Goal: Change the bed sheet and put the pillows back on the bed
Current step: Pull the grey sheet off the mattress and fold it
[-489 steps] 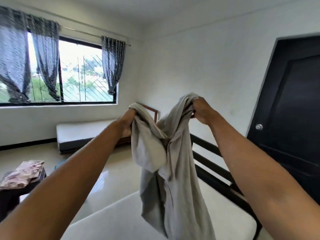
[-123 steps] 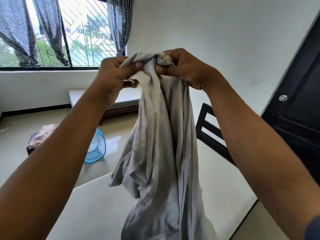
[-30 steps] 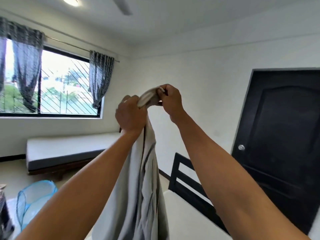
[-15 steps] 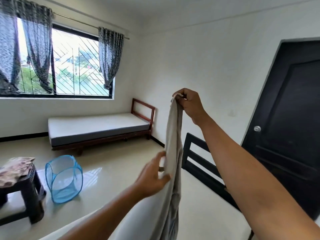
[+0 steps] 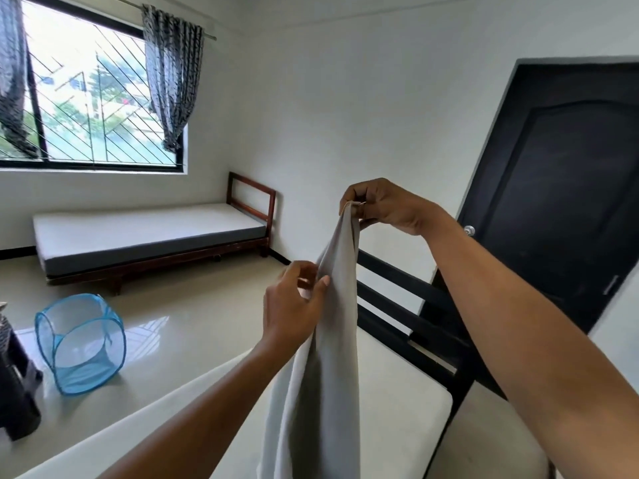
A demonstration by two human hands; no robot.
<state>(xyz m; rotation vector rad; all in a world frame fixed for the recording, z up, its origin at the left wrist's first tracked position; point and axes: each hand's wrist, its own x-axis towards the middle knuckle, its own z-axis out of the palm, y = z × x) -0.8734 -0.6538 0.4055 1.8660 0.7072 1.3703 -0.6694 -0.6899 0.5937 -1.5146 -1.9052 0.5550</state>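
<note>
bare white mattress of near bed (image 5: 408, 409) across lower frame, black headboard (image 5: 397, 281) right of centre. black door (image 5: 560, 202) upper right. second bed (image 5: 138, 233) left-centre, under window. grey bed sheet (image 5: 328, 357) hangs at centre above near mattress, runs off bottom edge. blue mesh basket (image 5: 81, 344) on floor, lower left. right hand (image 5: 387, 209) pinches sheet's top corner; left hand (image 5: 290, 305) pinches its edge lower down.
</note>
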